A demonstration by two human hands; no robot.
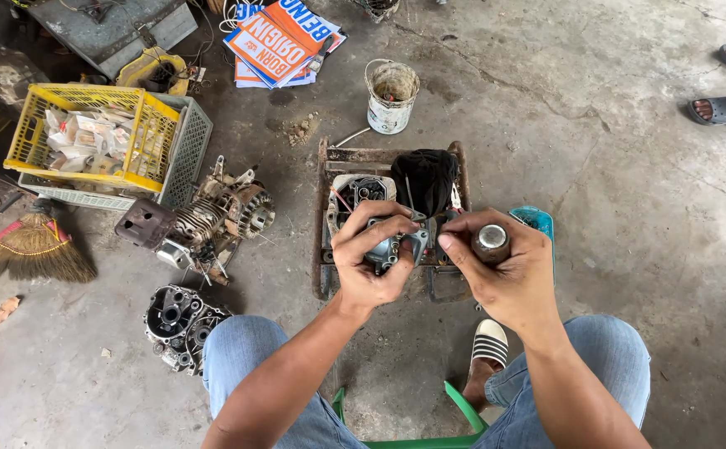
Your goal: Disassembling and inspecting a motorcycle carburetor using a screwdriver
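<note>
My left hand [369, 264] grips a small grey metal engine part [394, 248] over a rusty metal tray [323, 218]. To its right, my right hand [504, 270] closes around a round shiny metal cylinder [491, 241], close to the grey part. A black cloth [425, 179] and a metal engine cover [358, 190] lie in the tray behind my hands. I sit on a green stool [462, 407] with my knees either side.
An engine block [213, 218] and a crankcase half [180, 320] lie on the concrete at left. A yellow crate [30, 137] sits in a grey crate, beside a broom [26, 249]. A white bucket [391, 96] and orange-blue signs [275, 37] lie beyond. Another person's sandalled feet [724, 104] are at right.
</note>
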